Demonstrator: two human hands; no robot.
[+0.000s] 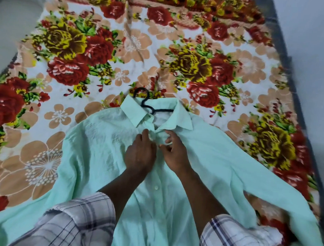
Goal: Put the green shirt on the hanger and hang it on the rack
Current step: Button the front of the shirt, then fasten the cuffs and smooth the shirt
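The pale green shirt (202, 161) lies face up on the bed, sleeves spread to both sides, collar pointing away from me. A black hanger (145, 101) sits inside the neck; only its hook and a short stretch of one arm show above the collar. My left hand (140, 153) and my right hand (173, 153) meet just below the collar, each pinching the shirt's front placket at the top button. A white button (156, 187) shows lower on the placket. No rack is in view.
A flowered blanket (123, 52) in red, yellow and peach covers the bed. The dark bed edge (293, 76) runs down the right side, with pale floor or wall beyond. My plaid sleeves (75, 223) fill the bottom of the view.
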